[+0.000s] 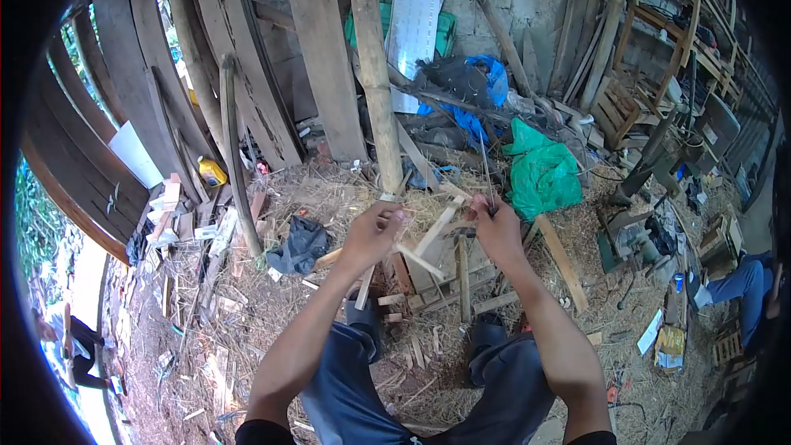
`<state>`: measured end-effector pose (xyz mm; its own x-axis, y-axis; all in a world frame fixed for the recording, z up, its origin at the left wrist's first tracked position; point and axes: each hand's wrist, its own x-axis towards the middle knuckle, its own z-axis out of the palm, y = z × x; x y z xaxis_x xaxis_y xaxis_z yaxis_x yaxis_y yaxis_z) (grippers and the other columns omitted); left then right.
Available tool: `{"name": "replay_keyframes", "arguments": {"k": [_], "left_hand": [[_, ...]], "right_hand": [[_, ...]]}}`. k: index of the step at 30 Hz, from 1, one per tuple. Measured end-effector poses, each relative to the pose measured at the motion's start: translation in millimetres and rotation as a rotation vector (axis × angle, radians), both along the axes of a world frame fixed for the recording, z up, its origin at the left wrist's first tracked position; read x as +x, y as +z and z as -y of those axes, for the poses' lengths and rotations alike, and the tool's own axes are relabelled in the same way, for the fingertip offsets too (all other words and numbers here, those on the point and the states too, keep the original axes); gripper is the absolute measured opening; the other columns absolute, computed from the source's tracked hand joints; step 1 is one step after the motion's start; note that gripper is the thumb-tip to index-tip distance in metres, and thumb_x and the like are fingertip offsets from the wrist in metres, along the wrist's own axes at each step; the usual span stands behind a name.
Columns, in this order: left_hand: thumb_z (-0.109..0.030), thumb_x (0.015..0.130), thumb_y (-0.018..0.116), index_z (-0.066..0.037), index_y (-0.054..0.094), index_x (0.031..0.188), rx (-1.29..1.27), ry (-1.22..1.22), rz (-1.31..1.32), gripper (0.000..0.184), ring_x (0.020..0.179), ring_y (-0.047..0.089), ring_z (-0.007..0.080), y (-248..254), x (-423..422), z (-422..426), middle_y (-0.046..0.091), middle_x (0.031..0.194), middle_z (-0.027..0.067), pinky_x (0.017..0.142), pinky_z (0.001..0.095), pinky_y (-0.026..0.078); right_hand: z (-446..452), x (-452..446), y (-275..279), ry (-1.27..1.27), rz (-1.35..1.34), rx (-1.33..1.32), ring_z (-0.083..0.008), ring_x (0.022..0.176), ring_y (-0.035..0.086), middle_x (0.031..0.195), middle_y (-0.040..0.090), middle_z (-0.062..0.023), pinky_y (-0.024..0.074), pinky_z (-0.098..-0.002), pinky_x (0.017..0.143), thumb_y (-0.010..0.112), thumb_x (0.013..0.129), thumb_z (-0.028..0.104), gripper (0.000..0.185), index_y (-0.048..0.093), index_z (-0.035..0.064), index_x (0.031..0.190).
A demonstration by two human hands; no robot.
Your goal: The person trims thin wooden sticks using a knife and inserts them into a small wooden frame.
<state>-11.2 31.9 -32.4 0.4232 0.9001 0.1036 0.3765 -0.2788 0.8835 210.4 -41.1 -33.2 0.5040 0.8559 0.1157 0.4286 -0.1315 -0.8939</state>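
My left hand (375, 231) is raised at the centre, its fingers curled together; whatever they hold is too small to make out. To its right, my right hand (497, 227) closes on a thin metal rod-like tool (484, 156) that points upward. Below and between the hands stands a small wooden frame of pale strips (439, 227), over a wooden piece on the ground. My left hand is close to the frame's left strip; contact cannot be made out.
A bamboo post (375, 74) rises just ahead. Green plastic (544, 169) lies ahead right, a black bag (301, 245) to the left. Planks lean on the wall. Wood scraps cover the ground. People are at the far right (741, 288) and far left (78, 346).
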Motion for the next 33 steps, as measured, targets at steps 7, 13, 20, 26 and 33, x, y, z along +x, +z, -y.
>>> {"name": "replay_keyframes", "arguments": {"k": [7,13,20,26,33], "left_hand": [[-0.049,0.095,0.048,0.003,0.043,0.123,-0.646,-0.043,0.095,0.059,0.089,0.063,0.0213,-30,5,-17,0.059,0.103,0.0162,0.081,0.0318,0.052],[-0.054,0.095,0.039,0.003,0.049,0.117,-0.476,-0.05,0.219,0.062,0.088,0.065,0.0301,-88,37,-32,0.062,0.107,0.019,0.078,0.0404,0.053],[-0.03,0.09,0.056,-0.001,0.058,0.105,-0.063,-0.141,-0.476,0.032,0.091,0.065,0.0348,-168,90,-51,0.063,0.105,0.0227,0.078,0.0438,0.053],[-0.023,0.084,0.054,0.002,0.061,0.097,0.383,0.028,-0.584,0.029,0.086,0.064,0.0399,-259,120,-35,0.064,0.084,0.0251,0.081,0.0463,0.051],[-0.021,0.078,0.056,-0.003,0.068,0.081,-0.411,-0.148,-0.319,0.022,0.074,0.067,0.0362,-191,136,-52,0.068,0.078,0.0205,0.068,0.0459,0.053]], "right_hand": [[-16,9,-56,0.035,-0.31,-0.18,-0.0206,0.07,0.07,0.07,0.066,-0.0134,0.0476,-0.0325,0.054,0.052,0.096,0.03,0.035,0.053,-0.0052,0.098],[-12,9,-66,0.035,-0.535,-0.46,-0.0098,0.041,0.038,0.071,0.065,-0.0156,0.0269,-0.0276,0.036,0.048,0.098,0.029,0.027,0.05,0.0027,0.09],[-19,63,-95,-0.118,-0.715,-0.358,-0.0133,0.045,0.049,0.066,0.058,-0.0134,0.0289,-0.0291,0.036,0.045,0.098,0.026,0.028,0.051,-0.0008,0.1],[-20,99,-132,-0.102,-0.345,-0.503,-0.0187,0.056,0.061,0.067,0.058,-0.0134,0.0304,-0.03,0.035,0.046,0.096,0.023,0.028,0.053,-0.0033,0.095],[-6,106,-122,-0.134,-0.475,-0.526,-0.0198,0.039,0.052,0.063,0.064,-0.017,0.0395,-0.0341,0.037,0.044,0.095,0.024,0.036,0.057,-0.0062,0.08]]}}
